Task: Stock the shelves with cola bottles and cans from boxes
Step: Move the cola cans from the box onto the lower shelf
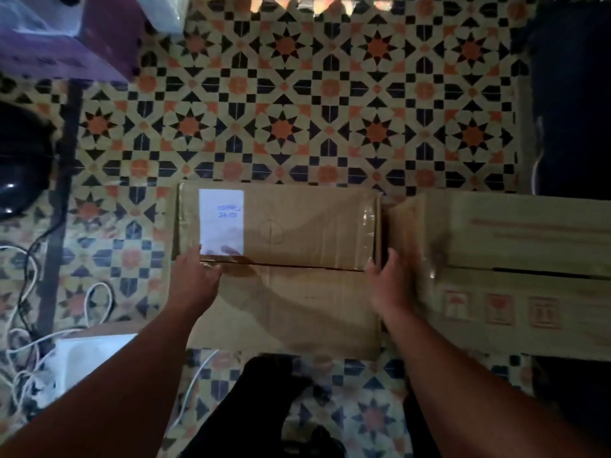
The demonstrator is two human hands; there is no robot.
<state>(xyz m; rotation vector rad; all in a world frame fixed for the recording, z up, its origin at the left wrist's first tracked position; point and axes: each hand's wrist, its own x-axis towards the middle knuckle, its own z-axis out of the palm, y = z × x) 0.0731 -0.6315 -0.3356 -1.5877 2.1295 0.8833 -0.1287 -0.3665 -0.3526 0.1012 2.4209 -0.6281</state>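
A closed brown cardboard box (297, 292) lies on the patterned floor in front of me, with a white label (221, 221) on its far-left flap and a seam across the middle. My left hand (193, 280) rests on the box's left end at the seam, fingers reaching toward the label. My right hand (388, 282) lies against the box's right end, fingers pointing away from me, in the gap beside a second cardboard box (515, 276). No bottles or cans show; both boxes hide their contents.
Tiled floor (297, 110) stretches beyond the boxes. White and black cables (29, 292) tangle at the left near a white object (89, 355). A purple box (82, 34) sits at top left, a dark round object (20, 160) at left, dark shapes at right.
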